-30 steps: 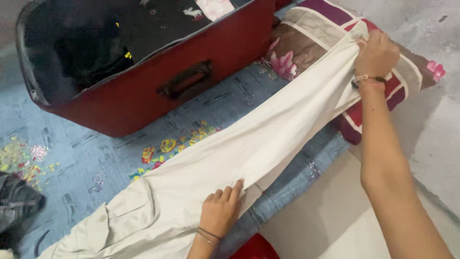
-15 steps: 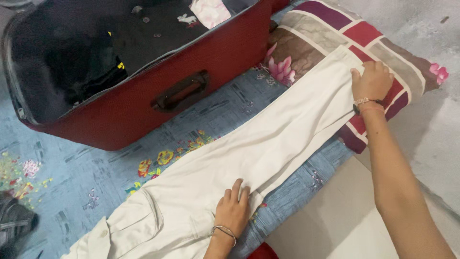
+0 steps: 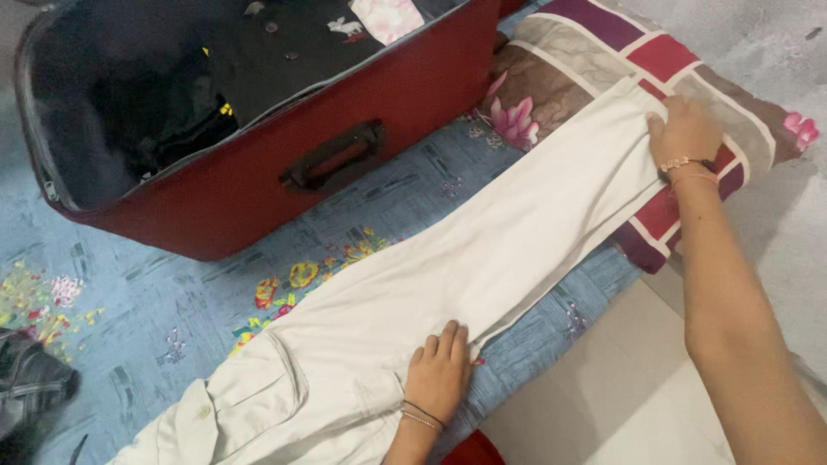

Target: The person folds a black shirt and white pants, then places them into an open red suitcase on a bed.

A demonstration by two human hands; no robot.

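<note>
A pair of white trousers [image 3: 482,258] lies stretched out across a blue flowered sheet [image 3: 405,198], the leg ends resting on a patchwork pillow [image 3: 603,43]. My left hand [image 3: 438,370] presses flat on the trousers near the thigh, fingers spread. My right hand [image 3: 685,129] rests on the leg ends at the far right, fingers curled over the cloth edge on the pillow. A cargo pocket with a button [image 3: 202,412] shows at the lower left of the trousers.
An open red suitcase [image 3: 284,164] with dark clothes inside stands behind the trousers. A dark bag [image 3: 30,387] sits at the left edge. The bed edge and pale floor [image 3: 620,405] lie at the lower right, grey floor beyond the pillow.
My right hand has lowered the raised trouser legs down onto the pillow, and the cloth now lies flat. My left hand stays pressed on the thigh area.
</note>
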